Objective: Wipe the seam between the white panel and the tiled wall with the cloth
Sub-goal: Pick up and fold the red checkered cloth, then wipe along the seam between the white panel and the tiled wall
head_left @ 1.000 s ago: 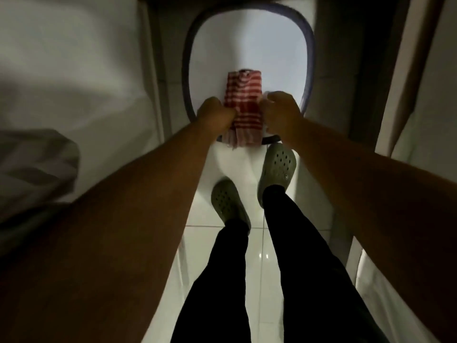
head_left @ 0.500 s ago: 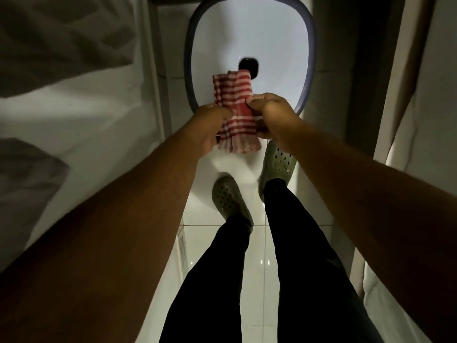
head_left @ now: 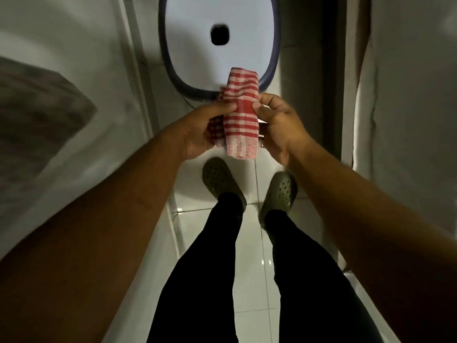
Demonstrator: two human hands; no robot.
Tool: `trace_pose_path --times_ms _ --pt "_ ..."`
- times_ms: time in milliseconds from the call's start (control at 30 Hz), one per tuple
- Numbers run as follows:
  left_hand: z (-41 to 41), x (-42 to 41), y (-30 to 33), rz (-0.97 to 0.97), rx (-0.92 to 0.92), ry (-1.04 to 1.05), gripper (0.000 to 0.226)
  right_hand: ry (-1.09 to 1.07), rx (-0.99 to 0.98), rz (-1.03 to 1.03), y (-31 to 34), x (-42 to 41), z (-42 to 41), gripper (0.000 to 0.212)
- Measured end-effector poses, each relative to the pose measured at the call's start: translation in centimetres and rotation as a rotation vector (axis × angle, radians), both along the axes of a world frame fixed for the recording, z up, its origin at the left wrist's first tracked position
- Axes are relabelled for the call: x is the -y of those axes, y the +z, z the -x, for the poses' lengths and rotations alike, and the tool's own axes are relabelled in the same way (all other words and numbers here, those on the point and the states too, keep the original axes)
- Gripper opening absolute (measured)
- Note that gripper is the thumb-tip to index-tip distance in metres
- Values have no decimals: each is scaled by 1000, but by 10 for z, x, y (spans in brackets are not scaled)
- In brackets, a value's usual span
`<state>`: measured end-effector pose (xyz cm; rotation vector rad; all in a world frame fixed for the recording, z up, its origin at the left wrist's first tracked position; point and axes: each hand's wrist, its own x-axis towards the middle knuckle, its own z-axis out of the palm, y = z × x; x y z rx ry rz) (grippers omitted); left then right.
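Observation:
A folded red-and-white checked cloth (head_left: 241, 112) hangs upright between both my hands, above the floor and in front of a basin. My left hand (head_left: 200, 129) pinches its left edge with thumb and fingers. Its right edge is held by the fingertips of my right hand (head_left: 277, 125). A white panel (head_left: 74, 58) runs along the left side. Its edge meets a strip of tiled wall (head_left: 146, 78) at a dark vertical seam (head_left: 134, 70). Neither the cloth nor my hands touch the seam.
A white basin with a dark blue rim (head_left: 270, 70) and a dark drain hole lies on the floor ahead. My feet in green clogs (head_left: 218, 179) stand on glossy white floor tiles (head_left: 249, 280). A pale wall or door edge (head_left: 358, 95) rises at the right.
The view tilted and my hands drew back toward me with the cloth, off the basin's middle. The drain hole, once covered by the cloth, now shows. My feet shifted apart.

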<state>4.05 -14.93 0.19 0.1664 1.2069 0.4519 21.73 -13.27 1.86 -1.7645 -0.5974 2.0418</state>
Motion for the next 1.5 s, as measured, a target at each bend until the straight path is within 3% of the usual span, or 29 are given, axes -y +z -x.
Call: trace_pose_path --times_ms 233,367,533,600,733,833,933,1067,1167,1367,1500 --pt "-46 53 10 -79 8 73 31 -72 -192 18 -1 50 -41 19" --pt "-65 96 13 -75 -47 181 47 -87 -279 47 5 85 -61 18" --pt "-92 162 31 -45 -130 231 51 153 -83 -36 13 140 -87 25" --pt "-100 184 41 -70 -325 183 46 222 -65 -51 11 164 -92 29" --pt "-118 217 58 -220 -729 -183 47 215 -100 82 2 214 -88 54" --pt "-123 234 65 -186 -592 -308 47 68 -231 179 -16 250 -81 56" --pt "-114 254 61 -117 -504 -319 46 -10 -191 193 -42 283 -74 49" --pt "-76 298 38 -152 -881 -341 41 -19 -121 72 -83 324 -56 26" --pt "-36 350 11 -220 -1169 -695 51 -38 -104 21 -114 348 -36 12" --pt "39 419 -46 -268 -1579 -1374 68 -88 -126 76 -203 392 27 22" --pt "51 440 -72 -322 -1708 -1554 66 -39 103 133 -253 422 64 43"
